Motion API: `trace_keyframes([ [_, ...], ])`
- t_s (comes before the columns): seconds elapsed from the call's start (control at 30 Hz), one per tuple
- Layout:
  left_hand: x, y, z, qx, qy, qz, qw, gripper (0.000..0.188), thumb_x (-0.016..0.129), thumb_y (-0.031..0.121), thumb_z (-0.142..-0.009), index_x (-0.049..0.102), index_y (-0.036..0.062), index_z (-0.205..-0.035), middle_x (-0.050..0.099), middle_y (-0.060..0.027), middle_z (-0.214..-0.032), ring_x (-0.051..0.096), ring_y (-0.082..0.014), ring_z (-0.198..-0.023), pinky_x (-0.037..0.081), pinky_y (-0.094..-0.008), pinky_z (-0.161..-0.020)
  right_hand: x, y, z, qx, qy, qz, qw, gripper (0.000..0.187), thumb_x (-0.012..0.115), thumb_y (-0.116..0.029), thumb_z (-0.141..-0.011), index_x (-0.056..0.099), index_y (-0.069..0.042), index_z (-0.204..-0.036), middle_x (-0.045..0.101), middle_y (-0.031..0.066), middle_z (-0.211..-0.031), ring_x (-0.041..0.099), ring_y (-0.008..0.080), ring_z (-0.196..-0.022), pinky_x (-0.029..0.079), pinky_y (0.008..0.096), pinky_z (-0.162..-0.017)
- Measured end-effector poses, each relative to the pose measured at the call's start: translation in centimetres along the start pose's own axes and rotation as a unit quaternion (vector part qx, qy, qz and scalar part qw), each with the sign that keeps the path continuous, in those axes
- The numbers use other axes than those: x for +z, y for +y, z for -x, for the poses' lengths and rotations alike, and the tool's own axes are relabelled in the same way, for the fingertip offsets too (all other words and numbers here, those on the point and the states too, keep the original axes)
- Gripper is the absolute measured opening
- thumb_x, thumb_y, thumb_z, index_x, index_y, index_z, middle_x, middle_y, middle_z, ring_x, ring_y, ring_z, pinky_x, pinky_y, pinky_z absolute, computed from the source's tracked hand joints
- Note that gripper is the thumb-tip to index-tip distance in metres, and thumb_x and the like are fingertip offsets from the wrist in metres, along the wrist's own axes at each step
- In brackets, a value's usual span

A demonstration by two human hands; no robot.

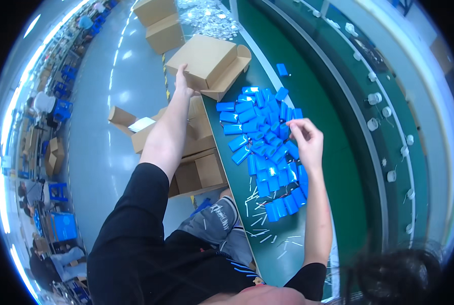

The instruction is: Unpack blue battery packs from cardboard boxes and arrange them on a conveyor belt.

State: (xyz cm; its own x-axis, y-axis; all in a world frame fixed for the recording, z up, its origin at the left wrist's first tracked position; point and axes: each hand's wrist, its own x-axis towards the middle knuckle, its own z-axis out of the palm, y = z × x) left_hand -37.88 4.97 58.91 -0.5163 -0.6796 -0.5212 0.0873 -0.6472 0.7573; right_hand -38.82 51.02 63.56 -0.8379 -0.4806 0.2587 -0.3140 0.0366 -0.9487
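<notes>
My left hand [183, 84] is near the top middle of the frame, fingers out, touching the side of a brown box [200, 57]. My right hand [310, 143] is right of the middle, with thumb and fingertip close together; I can't tell if they pinch anything. Just beside it, blue packs [258, 135] lie heaped mid-frame on the green surface [237, 175].

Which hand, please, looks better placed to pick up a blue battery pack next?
Probably the right hand: it is at the blue battery packs, while the left hand is against a cardboard box.
</notes>
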Motion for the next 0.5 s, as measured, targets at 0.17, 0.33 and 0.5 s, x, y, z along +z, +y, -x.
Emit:
trace_keyframes([
  [0.17, 2.8, 4.7, 6.3, 0.072, 0.034, 0.023, 0.997, 0.106, 0.081, 0.051, -0.077, 0.033, 0.0095, -0.162, 0.028, -0.0289, -0.163, 0.038, -0.0464, -0.137, 0.034, -0.0719, -0.109, -1.5, -2.1, -1.6, 0.127, -0.034, -0.075, 0.988, 0.016, 0.066, -0.011, -0.106, 0.076, 0.000, -0.111, 0.074, 0.0064, -0.102, 0.064, 0.0126, -0.082, 0.053, 0.0256, -0.076],
  [0.33, 0.7, 13.1, 16.5, 0.189, -0.100, 0.100, 0.972, 0.074, 0.072, 0.051, -0.087, 0.053, 0.0166, -0.150, 0.059, -0.0144, -0.139, 0.056, -0.0298, -0.121, 0.042, -0.0481, -0.103, -0.9, -2.6, -1.6, 0.194, -0.033, -0.080, 0.977, 0.020, 0.063, -0.014, -0.108, 0.075, -0.001, -0.117, 0.076, 0.0071, -0.103, 0.064, 0.0127, -0.083, 0.053, 0.0260, -0.076],
  [0.5, -11.2, 20.0, 29.5, 0.328, 0.128, 0.144, 0.925, 0.073, 0.058, 0.060, -0.091, 0.054, 0.0188, -0.152, 0.059, -0.0107, -0.146, 0.056, -0.0299, -0.124, 0.046, -0.0478, -0.096, 0.6, -4.5, 3.0, 0.219, -0.011, -0.073, 0.973, 0.024, 0.058, -0.019, -0.112, 0.074, -0.003, -0.115, 0.074, 0.0063, -0.099, 0.062, 0.0121, -0.081, 0.051, 0.0257, -0.075],
])
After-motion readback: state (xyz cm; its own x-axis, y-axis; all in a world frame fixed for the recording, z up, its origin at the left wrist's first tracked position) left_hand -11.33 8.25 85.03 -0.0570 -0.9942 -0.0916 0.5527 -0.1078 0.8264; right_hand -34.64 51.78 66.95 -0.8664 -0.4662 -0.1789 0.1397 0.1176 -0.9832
